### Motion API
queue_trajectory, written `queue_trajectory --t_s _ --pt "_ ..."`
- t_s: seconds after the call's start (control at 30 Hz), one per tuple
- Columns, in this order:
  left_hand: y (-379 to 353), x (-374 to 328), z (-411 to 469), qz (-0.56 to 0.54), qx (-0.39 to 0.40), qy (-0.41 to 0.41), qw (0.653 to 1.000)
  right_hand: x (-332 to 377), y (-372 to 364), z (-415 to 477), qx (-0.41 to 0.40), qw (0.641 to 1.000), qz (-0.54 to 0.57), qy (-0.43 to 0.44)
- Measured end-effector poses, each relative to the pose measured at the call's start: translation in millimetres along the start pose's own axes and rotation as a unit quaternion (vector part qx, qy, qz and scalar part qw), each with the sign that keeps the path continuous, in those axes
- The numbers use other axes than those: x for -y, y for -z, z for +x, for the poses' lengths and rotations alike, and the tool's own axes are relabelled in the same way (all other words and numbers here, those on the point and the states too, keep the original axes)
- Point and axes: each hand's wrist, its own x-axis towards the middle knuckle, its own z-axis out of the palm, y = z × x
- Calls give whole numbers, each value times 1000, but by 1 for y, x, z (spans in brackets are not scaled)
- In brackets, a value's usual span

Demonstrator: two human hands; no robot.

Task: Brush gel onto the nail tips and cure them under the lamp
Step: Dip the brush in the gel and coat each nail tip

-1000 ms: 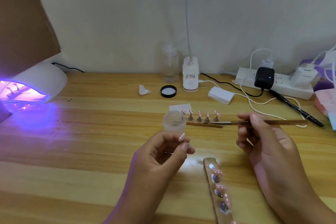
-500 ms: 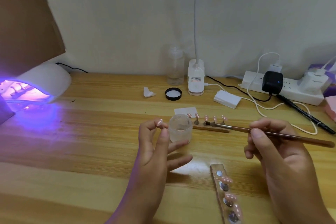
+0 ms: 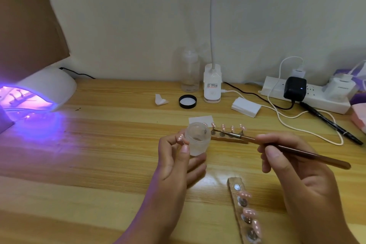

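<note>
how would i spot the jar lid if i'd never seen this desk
Find the white desk lamp base at the back of the desk. The lid lies flat just left of it. It alone is round, black-rimmed and white inside.

On my table [image 3: 99,154], curing lamp [image 3: 45,85] far left, power strip [image 3: 305,95] back right, far nail-tip holder [image 3: 227,137] behind jar [image 3: 198,140], near nail-tip holder [image 3: 244,210] before me

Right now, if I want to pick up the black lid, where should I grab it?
Probably pinch the black lid by opposite sides of its rim, coming straight down: it lies flat on the table, inside up, low and round.
</note>
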Motion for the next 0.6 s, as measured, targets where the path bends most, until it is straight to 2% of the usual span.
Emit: queue_trajectory --t_s 0.37,0.6 --pt "-4 1 -3 44 34 -49 997 -6 -6 -4 94 991 -90 38" --pt "-6 3 -5 92 47 -72 992 -5 -8 -3 100 989 -103 33"
